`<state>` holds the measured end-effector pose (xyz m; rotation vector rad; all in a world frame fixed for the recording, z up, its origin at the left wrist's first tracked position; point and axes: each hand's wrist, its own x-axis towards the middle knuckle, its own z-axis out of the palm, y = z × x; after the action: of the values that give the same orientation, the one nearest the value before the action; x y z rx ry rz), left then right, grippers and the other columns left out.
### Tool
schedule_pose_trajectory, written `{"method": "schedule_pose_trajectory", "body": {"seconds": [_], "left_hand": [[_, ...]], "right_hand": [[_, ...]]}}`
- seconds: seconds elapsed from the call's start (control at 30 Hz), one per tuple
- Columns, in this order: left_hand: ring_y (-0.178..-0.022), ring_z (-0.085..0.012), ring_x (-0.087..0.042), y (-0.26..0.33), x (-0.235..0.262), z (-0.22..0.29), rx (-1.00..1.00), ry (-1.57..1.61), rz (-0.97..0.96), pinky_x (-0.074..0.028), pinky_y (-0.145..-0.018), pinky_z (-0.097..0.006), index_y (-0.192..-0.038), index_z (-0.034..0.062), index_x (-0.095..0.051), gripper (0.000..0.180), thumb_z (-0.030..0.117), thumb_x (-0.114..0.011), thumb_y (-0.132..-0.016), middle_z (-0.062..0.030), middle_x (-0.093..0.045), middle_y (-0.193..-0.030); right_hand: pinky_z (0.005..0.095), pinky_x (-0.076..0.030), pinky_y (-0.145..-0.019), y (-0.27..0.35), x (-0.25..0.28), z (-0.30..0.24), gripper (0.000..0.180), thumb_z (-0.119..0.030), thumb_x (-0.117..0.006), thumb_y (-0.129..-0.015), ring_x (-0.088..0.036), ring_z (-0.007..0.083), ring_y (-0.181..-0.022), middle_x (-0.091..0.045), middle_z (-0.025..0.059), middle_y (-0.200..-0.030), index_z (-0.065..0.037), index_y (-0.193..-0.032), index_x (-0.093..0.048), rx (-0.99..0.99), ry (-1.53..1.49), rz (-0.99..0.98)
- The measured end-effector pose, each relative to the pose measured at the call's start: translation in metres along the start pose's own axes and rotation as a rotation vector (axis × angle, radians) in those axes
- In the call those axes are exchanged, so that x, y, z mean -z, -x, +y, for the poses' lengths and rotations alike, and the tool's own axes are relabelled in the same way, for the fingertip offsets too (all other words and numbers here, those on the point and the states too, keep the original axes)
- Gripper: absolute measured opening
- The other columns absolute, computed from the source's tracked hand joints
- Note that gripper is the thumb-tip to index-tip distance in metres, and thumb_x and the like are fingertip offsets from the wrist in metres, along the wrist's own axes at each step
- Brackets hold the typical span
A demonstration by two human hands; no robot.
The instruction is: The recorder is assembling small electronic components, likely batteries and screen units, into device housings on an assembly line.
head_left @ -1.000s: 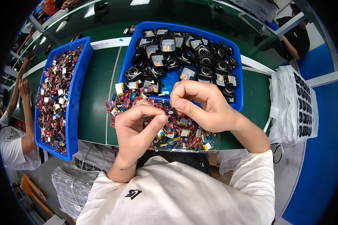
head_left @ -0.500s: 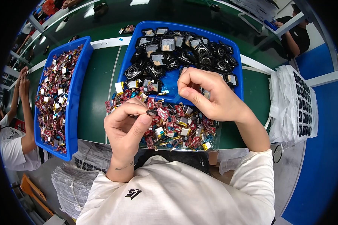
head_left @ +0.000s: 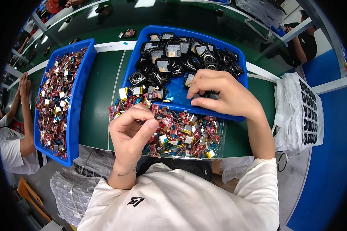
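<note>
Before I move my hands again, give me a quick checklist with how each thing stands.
1. Small dark part pinched in left hand: ok.
2. Right hand over the blue bin: ok, above its near side.
3. Right thumb parted from fingers: ok, a gap shows.
4. Right fingertips touching one of the black cases: cannot tell.
5. Bin's near-left corner clear of the loose parts pile: not ok, parts overlap it.
</note>
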<state>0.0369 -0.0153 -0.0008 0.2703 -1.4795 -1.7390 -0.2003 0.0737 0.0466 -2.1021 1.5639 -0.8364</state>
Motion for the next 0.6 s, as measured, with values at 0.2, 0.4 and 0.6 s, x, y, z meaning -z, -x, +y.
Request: {"method": "schedule_pose_trajectory", "body": {"seconds": [0.2, 0.4, 0.6], "left_hand": [[-0.071, -0.0114, -0.051, 0.0, 0.0, 0.0, 0.031, 0.009, -0.016, -0.038, -0.064, -0.023, -0.085, -0.005, -0.063, 0.006, -0.003, -0.066, -0.08, -0.0069, -0.059, -0.078], [-0.072, -0.0116, -0.051, 0.0, -0.003, 0.0, 0.034, 0.016, -0.031, -0.038, -0.065, -0.023, -0.085, -0.0049, -0.063, 0.007, -0.003, -0.066, -0.08, -0.0067, -0.06, -0.078], [-0.073, -0.0116, -0.052, 0.001, -0.004, 0.0, 0.049, 0.007, -0.032, -0.039, -0.065, -0.023, -0.085, -0.0044, -0.064, 0.006, -0.002, -0.067, -0.08, -0.0068, -0.06, -0.078]], "right_hand": [[0.0367, -0.049, -0.068, 0.0, -0.004, -0.005, 0.017, -0.016, -0.068, -0.077, -0.059, 0.0259, -0.079, -0.055, 0.0068, -0.078, -0.009, -0.091, -0.063, -0.225, 0.415, 0.163], [0.0379, -0.049, -0.068, 0.004, -0.006, 0.016, 0.042, -0.018, -0.07, -0.076, -0.06, 0.0257, -0.079, -0.056, 0.0063, -0.082, -0.015, -0.117, -0.06, -0.209, 0.469, 0.146], [0.0353, -0.048, -0.073, 0.001, -0.012, 0.006, 0.05, -0.005, -0.069, -0.074, -0.056, 0.0249, -0.084, -0.052, 0.0084, -0.091, -0.014, -0.122, -0.06, -0.224, 0.401, 0.123]]}}
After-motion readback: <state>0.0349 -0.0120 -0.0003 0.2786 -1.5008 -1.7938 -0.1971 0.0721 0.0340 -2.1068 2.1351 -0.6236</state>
